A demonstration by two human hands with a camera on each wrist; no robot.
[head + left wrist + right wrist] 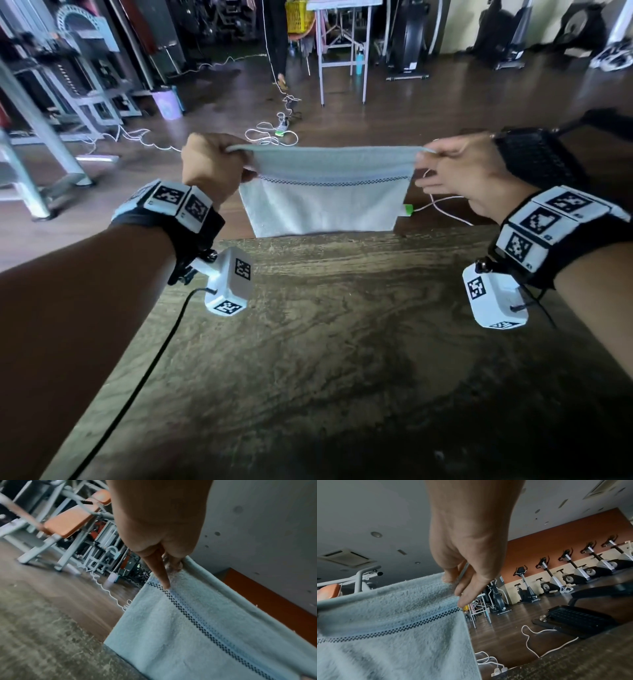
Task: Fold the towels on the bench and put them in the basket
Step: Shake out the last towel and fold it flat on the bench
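A pale blue towel with a dark checkered stripe hangs stretched between both hands, beyond the far edge of the wooden bench. My left hand pinches its upper left corner, my right hand its upper right corner. The left wrist view shows the towel dropping past the bench edge, with the fingers on its top hem. Seen from the right wrist, the fingers hold the hem of the towel. A black mesh basket sits just behind my right hand.
The basket stands on the floor to the right of the bench. White cables and a power strip lie on the wooden floor ahead. Gym machines stand at the left, exercise bikes along the far wall, and a small metal table ahead.
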